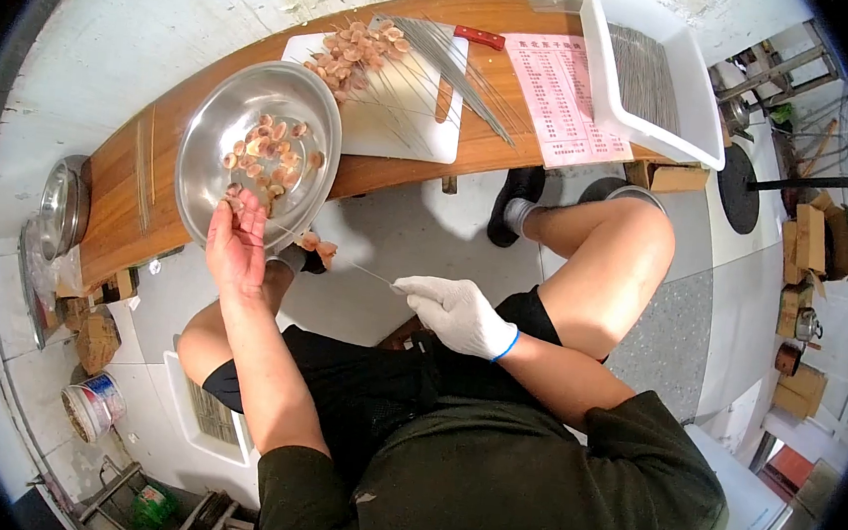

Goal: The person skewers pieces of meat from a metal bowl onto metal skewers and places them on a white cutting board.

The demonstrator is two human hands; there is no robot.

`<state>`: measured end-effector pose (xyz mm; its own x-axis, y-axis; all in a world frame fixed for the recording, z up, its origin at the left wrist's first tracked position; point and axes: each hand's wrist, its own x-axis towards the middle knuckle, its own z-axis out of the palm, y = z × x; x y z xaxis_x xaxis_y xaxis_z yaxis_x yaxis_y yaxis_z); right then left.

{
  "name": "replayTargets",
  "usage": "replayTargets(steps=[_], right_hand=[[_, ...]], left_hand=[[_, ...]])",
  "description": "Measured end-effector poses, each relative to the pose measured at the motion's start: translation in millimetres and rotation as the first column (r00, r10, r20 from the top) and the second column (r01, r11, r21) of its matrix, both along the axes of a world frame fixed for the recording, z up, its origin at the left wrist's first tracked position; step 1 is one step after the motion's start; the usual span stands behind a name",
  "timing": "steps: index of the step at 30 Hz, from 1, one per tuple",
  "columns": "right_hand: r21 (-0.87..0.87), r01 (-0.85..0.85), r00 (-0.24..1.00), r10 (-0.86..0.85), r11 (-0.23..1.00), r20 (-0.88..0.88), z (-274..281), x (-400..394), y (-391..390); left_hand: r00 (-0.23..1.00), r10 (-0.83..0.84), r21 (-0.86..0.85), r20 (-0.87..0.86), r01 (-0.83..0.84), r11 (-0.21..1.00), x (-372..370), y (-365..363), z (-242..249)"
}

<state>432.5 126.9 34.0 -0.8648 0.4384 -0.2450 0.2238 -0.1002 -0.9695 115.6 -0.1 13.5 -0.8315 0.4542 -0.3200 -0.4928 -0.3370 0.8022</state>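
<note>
The left hand (235, 247), bare and turned palm up, was over the near side of a steel bowl (202, 153), its thumb and fingers drawn together around a small pinkish-brown piece of food (234, 200). More food pieces (272, 151) lay loose on the bottom of the bowl, just beyond the fingertips.

The right hand (458, 316), in a white knitted glove with a blue cuff edge, pinched one end of a thin metal skewer (371, 274) between thumb and fingers. The skewer slanted away toward the left hand, with a few threaded pieces (321, 249) on it, between the two hands and just outside the bowl.

Beyond the right hand, a white cutting board (399, 134) lay on the wooden tabletop (351, 174), bearing a heap of skewered pieces (356, 55) and a bundle of metal skewers (450, 63). A red handle (480, 37) lay at its far edge. Farther to the right hand's side were a pink printed sheet (568, 102) and a white plastic bin (700, 117) holding many thin skewers (643, 81).
</note>
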Motion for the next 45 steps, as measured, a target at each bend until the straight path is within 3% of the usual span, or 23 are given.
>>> replayTargets(steps=[21, 24, 30, 45], right_hand=[[0.035, 0.027, 0.999, -0.026, 0.999, -0.034, -8, 1, -2], [0.036, 0.018, 1.0, -0.017, 0.999, -0.021, -5, 0, -1], [0.029, -0.003, 1.0, 0.003, 1.0, -0.014, -1, 0, 2], [0.031, 0.016, 1.0, -0.016, 0.999, -0.017, -5, 0, 1]], left_hand=[[0.996, -0.044, -0.073, -0.083, 0.038, 0.997, 4, -1, 6], [0.999, -0.034, -0.067, -0.041, 0.031, 0.997, 2, -2, 6], [0.996, -0.083, 0.104, -0.018, 0.085, 0.991, 2, -7, -3], [0.996, -0.009, 0.082, 0.089, 0.002, 0.997, 5, 0, 1]])
